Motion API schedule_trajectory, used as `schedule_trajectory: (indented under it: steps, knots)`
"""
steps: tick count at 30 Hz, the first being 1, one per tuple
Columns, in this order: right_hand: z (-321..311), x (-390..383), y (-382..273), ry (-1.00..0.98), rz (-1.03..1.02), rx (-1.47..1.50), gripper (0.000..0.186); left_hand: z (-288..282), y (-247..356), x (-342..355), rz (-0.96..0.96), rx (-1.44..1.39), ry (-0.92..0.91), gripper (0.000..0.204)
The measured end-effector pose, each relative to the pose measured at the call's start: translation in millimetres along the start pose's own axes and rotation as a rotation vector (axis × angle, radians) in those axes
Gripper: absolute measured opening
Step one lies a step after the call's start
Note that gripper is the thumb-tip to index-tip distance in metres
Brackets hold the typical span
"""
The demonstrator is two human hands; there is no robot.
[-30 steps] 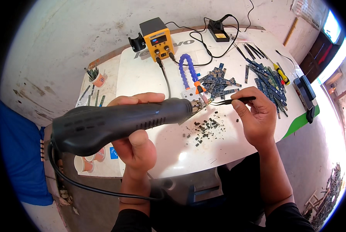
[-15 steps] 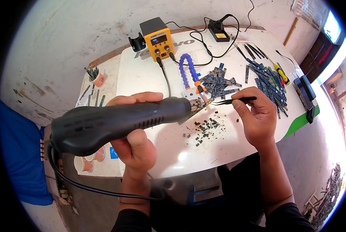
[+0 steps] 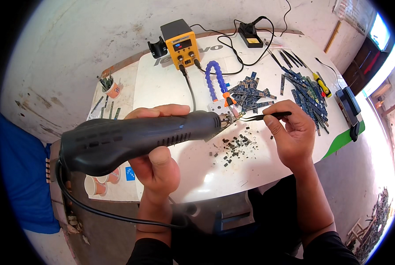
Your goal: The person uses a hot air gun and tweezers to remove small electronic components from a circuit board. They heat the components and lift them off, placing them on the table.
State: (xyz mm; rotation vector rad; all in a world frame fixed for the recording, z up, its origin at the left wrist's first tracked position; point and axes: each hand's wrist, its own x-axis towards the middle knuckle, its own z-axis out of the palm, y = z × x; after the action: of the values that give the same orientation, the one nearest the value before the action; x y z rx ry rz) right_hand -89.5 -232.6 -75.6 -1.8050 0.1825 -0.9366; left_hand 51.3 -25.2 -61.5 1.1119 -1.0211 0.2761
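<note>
My left hand (image 3: 160,170) is wrapped round a black hot air gun (image 3: 140,140), held level with its metal nozzle facing right. Between the thumb and fingers of my right hand (image 3: 293,134) is a pair of black curved tweezers (image 3: 266,116). Their tips reach to just right of the nozzle, over a small circuit board strip (image 3: 238,115) that the gun mostly hides. Beside the nozzle stands a metal block (image 3: 217,106) with a blue jointed hose arm (image 3: 211,73) and an orange end. Small dark chips (image 3: 236,148) lie scattered on the white table below the tips.
A yellow hot air station (image 3: 180,44) stands at the back, its cable running to the gun. Heaps of board strips (image 3: 250,93) lie behind my right hand. At the back are a soldering iron stand (image 3: 251,37) and a yellow screwdriver (image 3: 322,85). Paper cups (image 3: 96,185) sit at left.
The hot air gun in my left hand has shifted very slightly to the right. My right hand and the tweezers stay nearly in place.
</note>
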Motion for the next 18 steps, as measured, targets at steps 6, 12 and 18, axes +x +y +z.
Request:
schedule_trajectory:
  steps: [6, 12, 18]
  knots:
    - [2.2, -0.7, -2.1, 0.002, 0.013, -0.042, 0.011, -0.8, 1.2, 1.1, 0.001, 0.004, -0.003, 0.058]
    - [5.2, -1.4, -2.6, 0.008, -0.024, -0.092, 0.011, -0.1, -0.2, 0.0, 0.018, 0.006, 0.009, 0.059]
    - [10.6, -2.9, -7.4, 0.014, -0.068, -0.188, 0.012, -1.7, 3.1, 0.2, -0.008, 0.091, -0.025, 0.065]
